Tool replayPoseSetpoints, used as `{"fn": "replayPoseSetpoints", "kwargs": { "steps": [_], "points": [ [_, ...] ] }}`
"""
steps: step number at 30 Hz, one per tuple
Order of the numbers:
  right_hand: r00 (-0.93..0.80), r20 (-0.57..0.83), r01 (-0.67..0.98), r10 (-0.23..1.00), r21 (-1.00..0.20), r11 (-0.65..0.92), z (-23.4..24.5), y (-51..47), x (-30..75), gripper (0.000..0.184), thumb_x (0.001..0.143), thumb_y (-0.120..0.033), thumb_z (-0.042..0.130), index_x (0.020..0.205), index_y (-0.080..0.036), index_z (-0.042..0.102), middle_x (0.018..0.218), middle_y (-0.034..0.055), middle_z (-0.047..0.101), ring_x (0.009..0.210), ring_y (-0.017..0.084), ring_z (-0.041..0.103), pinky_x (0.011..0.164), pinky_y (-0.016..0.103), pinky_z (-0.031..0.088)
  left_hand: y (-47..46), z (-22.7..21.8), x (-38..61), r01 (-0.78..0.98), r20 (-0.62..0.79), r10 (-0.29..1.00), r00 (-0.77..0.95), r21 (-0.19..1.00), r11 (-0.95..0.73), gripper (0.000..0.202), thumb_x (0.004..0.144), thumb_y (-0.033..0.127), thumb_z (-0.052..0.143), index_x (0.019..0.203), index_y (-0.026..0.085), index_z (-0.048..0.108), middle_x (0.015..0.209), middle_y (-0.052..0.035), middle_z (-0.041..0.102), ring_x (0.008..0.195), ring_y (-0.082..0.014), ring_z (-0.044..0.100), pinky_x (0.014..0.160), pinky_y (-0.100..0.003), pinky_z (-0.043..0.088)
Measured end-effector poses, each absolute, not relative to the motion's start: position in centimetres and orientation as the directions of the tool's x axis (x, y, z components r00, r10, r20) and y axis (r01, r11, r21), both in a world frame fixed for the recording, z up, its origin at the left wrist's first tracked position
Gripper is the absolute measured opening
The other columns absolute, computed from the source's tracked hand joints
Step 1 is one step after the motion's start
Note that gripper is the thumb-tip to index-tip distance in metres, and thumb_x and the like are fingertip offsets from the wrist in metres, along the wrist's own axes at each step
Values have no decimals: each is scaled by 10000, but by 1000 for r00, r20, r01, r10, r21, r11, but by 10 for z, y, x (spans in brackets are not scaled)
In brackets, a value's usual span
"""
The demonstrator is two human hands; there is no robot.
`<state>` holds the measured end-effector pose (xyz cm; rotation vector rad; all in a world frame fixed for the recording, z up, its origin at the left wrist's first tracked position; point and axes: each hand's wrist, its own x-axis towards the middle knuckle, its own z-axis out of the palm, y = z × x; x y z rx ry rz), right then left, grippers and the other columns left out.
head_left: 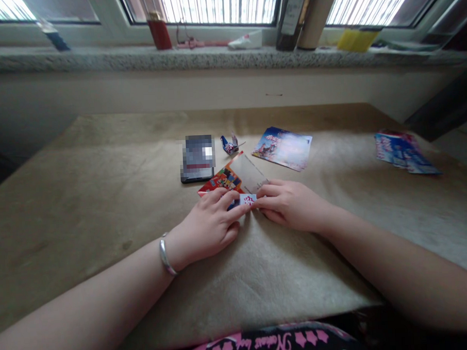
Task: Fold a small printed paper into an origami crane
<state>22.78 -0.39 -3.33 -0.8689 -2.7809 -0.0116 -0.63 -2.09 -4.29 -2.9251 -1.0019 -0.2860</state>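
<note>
Red-and-white folded paper [237, 179] lies ctr frame, under both hands' fingertips. L hand [212, 222]: fingers part-bent, pressing; R hand [292, 204]: same, at right edge. Can't tell if either pinches. Phone [197, 158] upper-left of ctr, nr paper.

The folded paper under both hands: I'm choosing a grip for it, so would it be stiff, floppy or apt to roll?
The folded paper looks thin, so it is probably light. Its straight edges suggest some stiffness, though it could flex where the orange and white areas meet. Lying nearly flat on the table, it would likely slide rather than roll.
</note>
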Motion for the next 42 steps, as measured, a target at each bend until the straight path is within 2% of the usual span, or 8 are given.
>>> {"fn": "replayPoseSetpoints", "kwargs": {
  "steps": [7,15,27,34,42],
  "points": [
    [-771,223,612,597,-2,791,-30,-11,223,228,855,-175,479,924,-215,692,917,54,656,796,168,564,688,278,421,-22,-42,-2,637,198,632,749,45,-770,415,887,244,434,1296,235,507,1232,-100,497,1129,-284,424,1003,-475,393],
    [-752,222,627,621,-47,777,-33,-8,222,266,846,-167,482,987,-231,697,950,47,660,816,162,571,700,270,420,-17,-37,-9,611,177,610,773,50,-790,390,885,239,432,1262,236,532,1189,-104,524,1088,-278,459,952,-463,435],
    [-735,214,643,643,-80,762,-38,-6,224,277,848,-168,482,1003,-247,697,963,44,653,816,161,562,699,274,417,-13,-33,-16,573,101,578,810,72,-816,352,886,224,426,1219,212,540,1201,-105,522,1113,-265,480,991,-460,422],
    [-737,209,639,643,-94,764,-40,-6,226,280,854,-161,463,983,-239,699,963,54,645,835,161,564,710,276,425,-14,-28,-22,552,82,561,824,109,-827,410,801,99,470,1191,196,555,1213,-100,534,1120,-247,500,1004,-427,430],
    [-746,207,627,633,-102,772,-40,-8,230,277,835,-152,494,998,-247,696,958,46,649,843,166,565,715,281,426,-9,-24,-26,526,41,543,838,203,-826,415,764,50,463,1125,213,584,1249,-62,543,1132,-209,525,1027,-391,421]
  ]
}}
